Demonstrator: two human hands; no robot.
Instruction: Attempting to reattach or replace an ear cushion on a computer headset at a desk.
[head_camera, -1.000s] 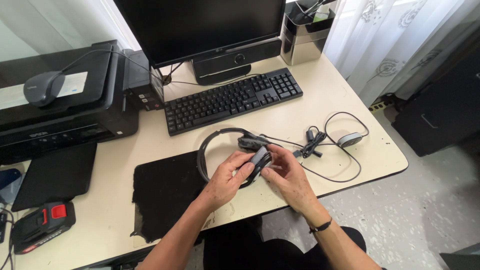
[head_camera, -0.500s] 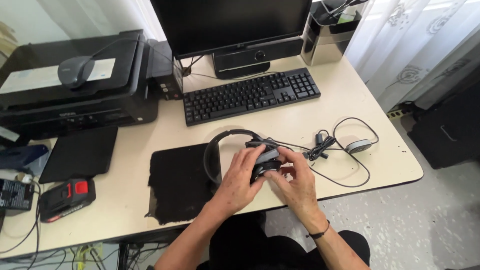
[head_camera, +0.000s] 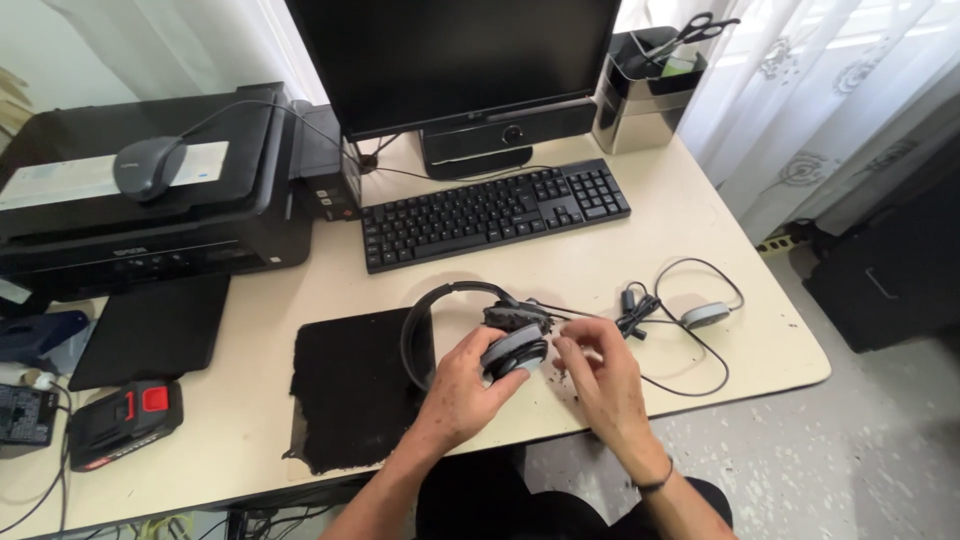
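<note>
A black wired headset (head_camera: 440, 300) lies near the desk's front edge, its band arching over a black mouse pad (head_camera: 350, 385). My left hand (head_camera: 462, 385) grips the grey ear cup (head_camera: 515, 350) from below. My right hand (head_camera: 600, 375) hovers just right of that ear cup, fingers bent toward it and touching or nearly touching its edge. The headset's cable (head_camera: 690, 375) loops off to the right, past a small grey inline pod (head_camera: 705, 315). Dark crumbs lie on the desk under my right hand.
A black keyboard (head_camera: 495, 210) and a monitor (head_camera: 455, 60) stand behind the headset. A black printer (head_camera: 150, 210) with a mouse (head_camera: 148, 168) on top fills the back left. A red-and-black battery pack (head_camera: 125, 420) sits front left. A pen holder (head_camera: 640, 95) with scissors stands back right.
My view has shifted, so the desk sits lower and more to the right. My right hand has drawn slightly away from the ear cup; my left hand keeps its grip.
</note>
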